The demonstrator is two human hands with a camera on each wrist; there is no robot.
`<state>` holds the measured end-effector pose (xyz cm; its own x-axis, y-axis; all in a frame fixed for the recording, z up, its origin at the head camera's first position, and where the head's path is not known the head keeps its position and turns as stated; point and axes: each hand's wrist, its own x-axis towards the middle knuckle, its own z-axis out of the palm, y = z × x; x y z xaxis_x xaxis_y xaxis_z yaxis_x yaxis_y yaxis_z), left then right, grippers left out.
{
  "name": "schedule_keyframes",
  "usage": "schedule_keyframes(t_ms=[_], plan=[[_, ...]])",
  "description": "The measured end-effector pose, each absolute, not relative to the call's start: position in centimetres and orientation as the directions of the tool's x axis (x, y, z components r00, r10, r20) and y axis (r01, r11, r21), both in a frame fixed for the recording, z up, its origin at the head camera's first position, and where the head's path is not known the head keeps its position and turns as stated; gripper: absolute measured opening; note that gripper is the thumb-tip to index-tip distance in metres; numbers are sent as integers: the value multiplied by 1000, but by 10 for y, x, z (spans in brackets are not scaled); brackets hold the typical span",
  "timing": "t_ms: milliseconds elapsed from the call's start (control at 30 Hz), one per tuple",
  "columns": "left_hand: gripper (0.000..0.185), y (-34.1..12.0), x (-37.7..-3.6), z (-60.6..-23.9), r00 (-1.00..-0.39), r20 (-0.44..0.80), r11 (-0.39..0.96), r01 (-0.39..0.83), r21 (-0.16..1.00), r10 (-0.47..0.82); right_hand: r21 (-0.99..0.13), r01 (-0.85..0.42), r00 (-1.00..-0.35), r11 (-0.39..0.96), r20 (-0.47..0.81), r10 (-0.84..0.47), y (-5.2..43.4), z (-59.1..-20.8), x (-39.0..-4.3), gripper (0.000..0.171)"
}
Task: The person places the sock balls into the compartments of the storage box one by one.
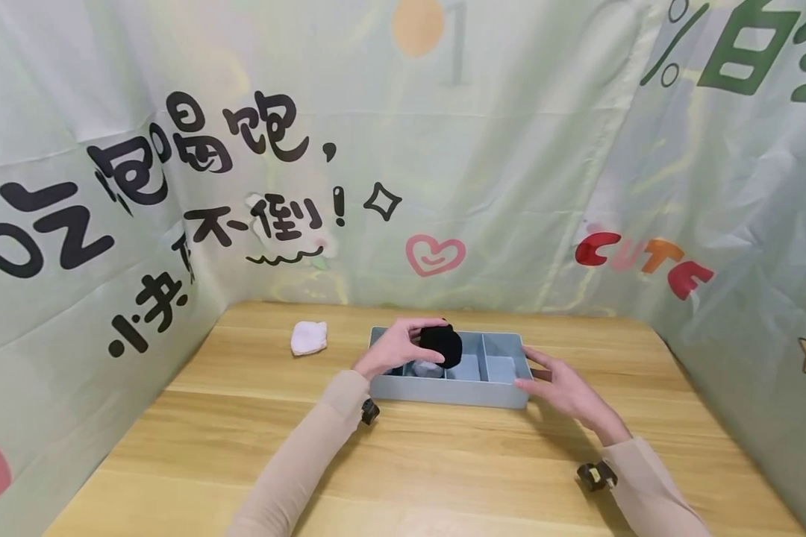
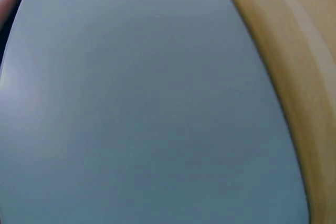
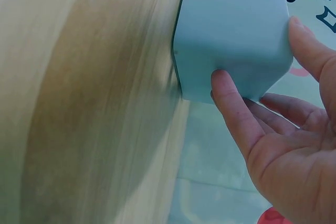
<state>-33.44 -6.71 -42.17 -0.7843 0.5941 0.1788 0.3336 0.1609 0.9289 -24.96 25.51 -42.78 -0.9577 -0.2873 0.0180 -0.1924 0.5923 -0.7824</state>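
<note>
My left hand (image 1: 398, 347) pinches a black folded cloth bundle (image 1: 445, 345) between thumb and fingers, over the middle of a blue-grey divided box (image 1: 453, 391). A light grey bundle (image 1: 428, 368) lies in a compartment below that hand, and something dark (image 1: 395, 371) shows in the leftmost one. The two right compartments hold nothing visible. At the box's right end, my right hand (image 1: 567, 388) has its fingers extended against the end wall; in the right wrist view a fingertip (image 3: 223, 80) touches it. The box's side (image 2: 152, 103) fills the left wrist view.
A white folded cloth piece (image 1: 308, 338) lies on the wooden table (image 1: 470, 462), left of the box and apart from it. Printed fabric curtains (image 1: 510, 171) stand behind the table and along both sides.
</note>
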Motion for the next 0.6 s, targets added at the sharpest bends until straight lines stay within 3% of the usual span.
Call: schedule_keyframes(t_ms=[267,600], plan=[[64,-51,-336,-424,-740,204,223,434,873,641,-777,-181,-960,603,6,-280,255,-426,-250,75],[61,-35,-330,-422,-750,266,375,564,736,605,-774,-177,-961,608,2,-277,255,-427,-251,77]])
